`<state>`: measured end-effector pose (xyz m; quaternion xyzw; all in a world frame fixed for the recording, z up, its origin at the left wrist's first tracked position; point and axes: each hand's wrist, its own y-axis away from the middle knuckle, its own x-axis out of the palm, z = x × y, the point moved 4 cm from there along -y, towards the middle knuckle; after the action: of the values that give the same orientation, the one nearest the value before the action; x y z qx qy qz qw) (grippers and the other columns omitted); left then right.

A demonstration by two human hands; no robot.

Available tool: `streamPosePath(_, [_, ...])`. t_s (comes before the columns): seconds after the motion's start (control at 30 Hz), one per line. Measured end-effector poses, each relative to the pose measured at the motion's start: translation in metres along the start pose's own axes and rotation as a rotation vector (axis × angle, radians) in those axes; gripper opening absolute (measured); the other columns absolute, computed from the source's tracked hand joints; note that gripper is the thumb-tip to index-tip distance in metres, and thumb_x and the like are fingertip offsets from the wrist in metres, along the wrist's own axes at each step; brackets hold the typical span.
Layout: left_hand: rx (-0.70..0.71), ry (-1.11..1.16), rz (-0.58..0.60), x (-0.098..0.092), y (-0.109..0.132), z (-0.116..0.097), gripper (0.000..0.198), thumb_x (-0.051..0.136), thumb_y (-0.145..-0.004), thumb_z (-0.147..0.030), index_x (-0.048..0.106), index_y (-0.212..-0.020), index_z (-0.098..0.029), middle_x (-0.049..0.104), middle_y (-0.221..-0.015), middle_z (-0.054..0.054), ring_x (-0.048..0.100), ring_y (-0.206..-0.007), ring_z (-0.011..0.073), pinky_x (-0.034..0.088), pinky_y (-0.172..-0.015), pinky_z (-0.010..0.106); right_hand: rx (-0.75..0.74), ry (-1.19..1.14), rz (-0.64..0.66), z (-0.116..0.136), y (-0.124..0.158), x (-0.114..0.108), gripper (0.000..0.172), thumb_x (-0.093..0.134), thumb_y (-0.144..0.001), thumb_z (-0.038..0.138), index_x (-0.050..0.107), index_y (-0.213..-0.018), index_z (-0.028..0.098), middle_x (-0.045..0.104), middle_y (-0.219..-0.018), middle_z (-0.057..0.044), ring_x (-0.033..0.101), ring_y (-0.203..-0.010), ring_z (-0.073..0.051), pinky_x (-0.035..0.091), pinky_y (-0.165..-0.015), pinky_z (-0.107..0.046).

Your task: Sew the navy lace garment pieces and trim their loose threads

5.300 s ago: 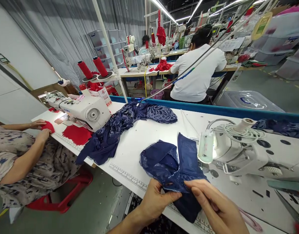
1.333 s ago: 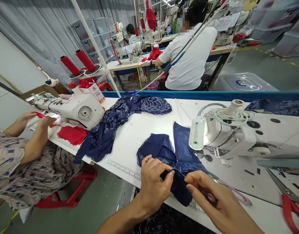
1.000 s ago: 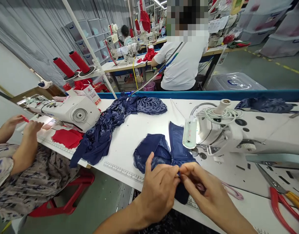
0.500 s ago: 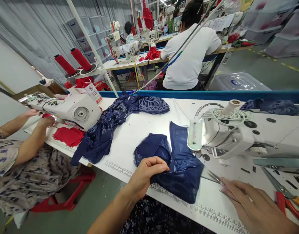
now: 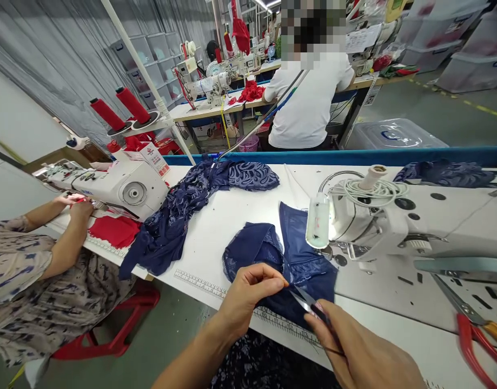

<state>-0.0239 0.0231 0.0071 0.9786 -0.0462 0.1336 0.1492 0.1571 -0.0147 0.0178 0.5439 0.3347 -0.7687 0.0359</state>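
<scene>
A navy lace-trimmed garment (image 5: 252,246) lies on the white table in front of me, part of it beside the sewing machine's head. My left hand (image 5: 254,294) is closed in a pinch on the garment's edge near its middle. In my right hand (image 5: 353,340) I grip small thread snips (image 5: 307,300), their blades parted and pointing left. The blade tips are right beside my left fingertips, over the navy cloth. Whether a thread lies between the blades is too small to tell.
A white sewing machine (image 5: 362,216) stands at the right, with red-handled scissors (image 5: 471,329) near it. Another navy lace pile (image 5: 167,232) lies to the left. Farther left, a co-worker's arm (image 5: 72,237) works at another machine (image 5: 126,186) beside red fabric (image 5: 114,231).
My right hand has moved left with the snips, from beside the machine to my left fingertips. My left hand keeps its pinch on the garment, almost unmoved.
</scene>
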Motion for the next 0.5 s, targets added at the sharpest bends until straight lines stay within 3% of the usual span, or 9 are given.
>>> streamPosePath(0.2, [0.065,-0.082,0.033,0.003,0.005,-0.001,0.015,0.075,-0.079,-0.032,0.076,-0.076,-0.017,0.052,-0.068,-0.001,0.039,-0.068,0.012,0.03,-0.067,0.026,0.014,0.084,-0.017,0.005,-0.015,0.006,0.036,0.023,-0.104,0.036,0.055,-0.093,0.022,0.071,-0.072,-0.001,0.057,-0.039,-0.014,0.033,-0.037,-0.028])
streamPosePath(0.33, [0.131,-0.175,0.011,0.004,0.006,-0.002,0.012,0.075,-0.079,-0.028,0.077,-0.071,-0.019,0.043,-0.059,-0.002,0.038,-0.073,0.0147,0.03,-0.073,0.028,0.06,0.058,0.01,0.005,-0.011,0.013,0.03,0.027,-0.104,0.039,0.049,-0.092,0.024,0.06,-0.059,0.005,0.056,-0.038,-0.015,0.029,-0.036,-0.028])
streamPosePath(0.5, [0.131,-0.172,-0.004,0.004,0.004,0.0,0.013,0.074,-0.079,-0.025,0.075,-0.069,-0.018,0.042,-0.06,-0.002,0.037,-0.072,0.0141,0.03,-0.073,0.028,0.107,0.022,0.021,0.005,-0.01,0.02,0.028,0.027,-0.104,0.041,0.047,-0.093,0.025,0.055,-0.059,0.007,0.054,-0.039,-0.014,0.028,-0.037,-0.026])
